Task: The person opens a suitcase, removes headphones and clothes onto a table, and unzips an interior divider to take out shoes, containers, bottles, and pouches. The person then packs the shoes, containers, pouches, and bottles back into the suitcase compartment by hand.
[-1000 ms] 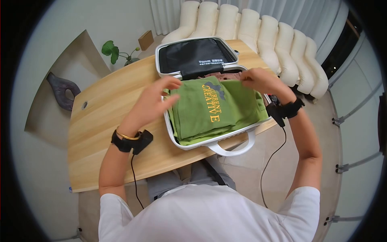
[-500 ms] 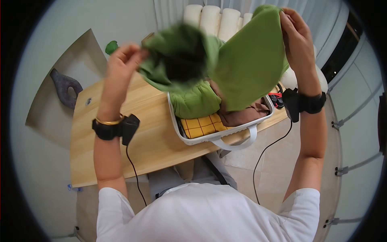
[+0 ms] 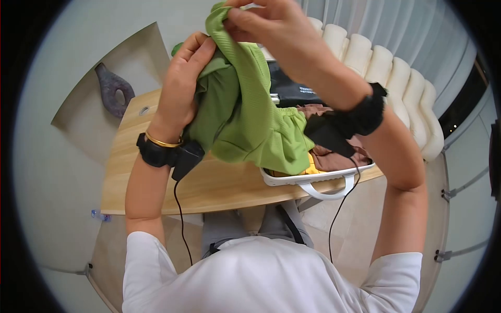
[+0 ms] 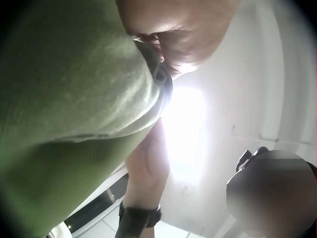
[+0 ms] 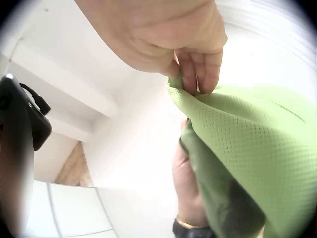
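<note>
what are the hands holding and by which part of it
A green garment, held at its top: the left hand and the right hand each pinch it near an upper edge, and the rest hangs down.

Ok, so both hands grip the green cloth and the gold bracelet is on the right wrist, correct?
Wrong wrist: the head view shows the gold bracelet on the left one, not the right. The rest holds: left hand and right hand both grip the green cloth.

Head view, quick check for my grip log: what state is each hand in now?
Left hand: closed, gripping green cloth.
Right hand: closed, pinching the green cloth near its top.
</note>
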A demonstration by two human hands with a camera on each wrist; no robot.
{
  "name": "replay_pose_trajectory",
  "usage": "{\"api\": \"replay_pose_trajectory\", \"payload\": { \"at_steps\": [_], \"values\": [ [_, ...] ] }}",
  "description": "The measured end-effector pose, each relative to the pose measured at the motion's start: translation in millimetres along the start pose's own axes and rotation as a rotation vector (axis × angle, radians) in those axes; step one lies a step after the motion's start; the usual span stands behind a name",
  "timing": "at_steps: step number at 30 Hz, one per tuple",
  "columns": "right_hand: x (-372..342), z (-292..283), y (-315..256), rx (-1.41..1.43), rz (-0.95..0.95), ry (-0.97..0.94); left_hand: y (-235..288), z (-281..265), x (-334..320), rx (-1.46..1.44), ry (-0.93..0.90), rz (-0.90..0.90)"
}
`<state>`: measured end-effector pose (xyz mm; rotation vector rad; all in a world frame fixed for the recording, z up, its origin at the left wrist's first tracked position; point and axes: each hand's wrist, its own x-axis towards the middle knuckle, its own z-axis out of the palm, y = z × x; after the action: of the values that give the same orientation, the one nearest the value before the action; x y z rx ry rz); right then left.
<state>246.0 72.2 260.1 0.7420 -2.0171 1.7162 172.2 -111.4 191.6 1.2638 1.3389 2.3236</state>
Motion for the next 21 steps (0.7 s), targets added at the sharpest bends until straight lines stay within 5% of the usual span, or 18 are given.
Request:
{"api": "replay_pose_trajectory", "payload": {
  "at_steps": [5, 7, 9, 11, 12, 14, 16, 17, 21],
  "values": [
    [14.8, 34.8, 36.0, 0.059, 0.084, -0.100, -13.0, -13.0, -25.1, 0.419, 0.175, 0.153],
    [7.8, 31.6, 42.1, 0.067, 0.146, -0.147, -0.8, -48.3, -29.0, 0.360, 0.145, 0.124],
    [-12.8, 8.5, 41.8, -0.229, 0.202, -0.223, 18.5, -103.7, -33.4, 0.789, 0.222, 0.161],
    [-28.5, -36.3, 72.1, -0.591, 0.169, -0.395, 46.7, -142.0, -40.8, 0.820, 0.307, 0.117],
    [-40.7, -57.0, 82.3, -0.865, 0.155, -0.493, 60.8, -152.2, -45.5, 0.860, 0.306, 0.049],
    [-74.3, -95.8, 113.8, -1.047, 0.576, -0.717, 69.7, -173.1, -55.6, 0.885, 0.303, -0.019],
    [-113.6, -119.1, 130.4, -1.099, 0.772, -0.813, 67.5, -196.1, -63.1, 1.045, 0.268, -0.109],
    [-117.5, -101.6, 105.7, -1.085, 0.763, -0.859, 58.8, -211.2, -69.6, 1.038, 0.268, -0.107],
    [-167.7, -95.1, 137.7, -1.209, 0.666, -0.767, -19.7, -235.8, -105.1, 1.241, -0.106, -0.586]
  ]
}}
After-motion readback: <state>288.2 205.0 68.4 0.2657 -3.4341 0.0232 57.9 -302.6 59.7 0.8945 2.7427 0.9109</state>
